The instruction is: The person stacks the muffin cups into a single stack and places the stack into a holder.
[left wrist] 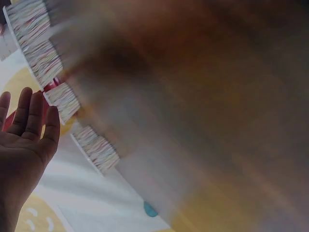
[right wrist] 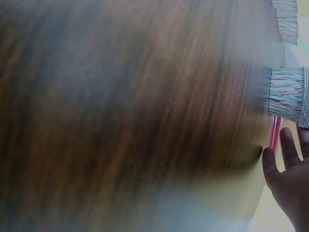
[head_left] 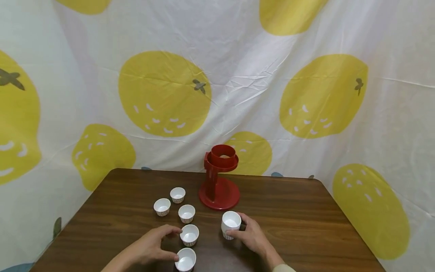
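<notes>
Several small white paper cups with striped sides stand on a dark wooden table (head_left: pixel 306 219). My right hand (head_left: pixel 234 225) grips one cup (head_left: pixel 231 220) just in front of a red stand (head_left: pixel 219 177) with a ring on top. My left hand (head_left: pixel 176 243) lies spread between two near cups: its forefinger touches one cup (head_left: pixel 189 234) and its thumb touches the nearest cup (head_left: pixel 185 259). In the left wrist view the left hand (left wrist: pixel 24 140) shows straight fingers beside a row of cups (left wrist: pixel 60 99). The blurred right wrist view shows right fingertips (right wrist: pixel 289 169) below a cup (right wrist: pixel 287 94).
Three more cups (head_left: pixel 178 194) (head_left: pixel 162 206) (head_left: pixel 187 213) stand left of the red stand. A white cloth with yellow fruit prints (head_left: pixel 163 94) hangs behind and beside the table. The table's right half is bare wood.
</notes>
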Available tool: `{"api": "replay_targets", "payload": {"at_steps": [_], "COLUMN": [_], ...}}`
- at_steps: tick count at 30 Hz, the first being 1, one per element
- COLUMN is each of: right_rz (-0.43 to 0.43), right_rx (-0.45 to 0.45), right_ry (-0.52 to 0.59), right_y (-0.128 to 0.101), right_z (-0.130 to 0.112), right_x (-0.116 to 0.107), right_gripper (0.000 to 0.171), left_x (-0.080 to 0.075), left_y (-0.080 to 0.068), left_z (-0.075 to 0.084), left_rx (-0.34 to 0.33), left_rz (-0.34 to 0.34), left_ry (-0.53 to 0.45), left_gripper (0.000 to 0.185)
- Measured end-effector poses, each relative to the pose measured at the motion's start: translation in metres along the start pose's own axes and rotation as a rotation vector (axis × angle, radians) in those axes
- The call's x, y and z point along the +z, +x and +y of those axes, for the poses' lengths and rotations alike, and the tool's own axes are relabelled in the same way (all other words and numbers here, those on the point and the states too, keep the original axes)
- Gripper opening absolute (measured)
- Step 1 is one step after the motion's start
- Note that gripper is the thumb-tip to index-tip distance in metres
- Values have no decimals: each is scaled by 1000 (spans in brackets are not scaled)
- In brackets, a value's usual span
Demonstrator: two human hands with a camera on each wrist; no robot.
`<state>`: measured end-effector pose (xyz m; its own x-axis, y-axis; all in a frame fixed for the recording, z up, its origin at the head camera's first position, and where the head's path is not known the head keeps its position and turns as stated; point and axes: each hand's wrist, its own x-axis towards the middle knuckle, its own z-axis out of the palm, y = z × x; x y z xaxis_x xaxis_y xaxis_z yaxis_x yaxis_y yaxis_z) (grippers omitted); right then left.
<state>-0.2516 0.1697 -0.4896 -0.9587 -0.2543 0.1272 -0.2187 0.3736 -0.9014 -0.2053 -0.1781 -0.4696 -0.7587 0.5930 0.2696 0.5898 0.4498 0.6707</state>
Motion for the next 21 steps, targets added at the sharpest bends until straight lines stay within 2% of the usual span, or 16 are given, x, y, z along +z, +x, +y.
{"api": "replay_targets", "payload": {"at_steps": [6,16,21], "right_rz": [11,5,4], "right_rx": [20,47,50], "right_ry": [-16,-35,-53], "right_y": [-1,-2,-1], "right_z": [0,-2,-1], "right_x": [2,2,2], "right_gripper": [66,67,67], "left_x": [11,20,25], "left_y": [-12,-11,-8], "left_z": [-2,-3,-4], "left_rx": [10,-33,-47], "left_rz": [-21,-69,-76], "left_ry": [-30,-68,-31], "left_gripper": [61,61,59]}}
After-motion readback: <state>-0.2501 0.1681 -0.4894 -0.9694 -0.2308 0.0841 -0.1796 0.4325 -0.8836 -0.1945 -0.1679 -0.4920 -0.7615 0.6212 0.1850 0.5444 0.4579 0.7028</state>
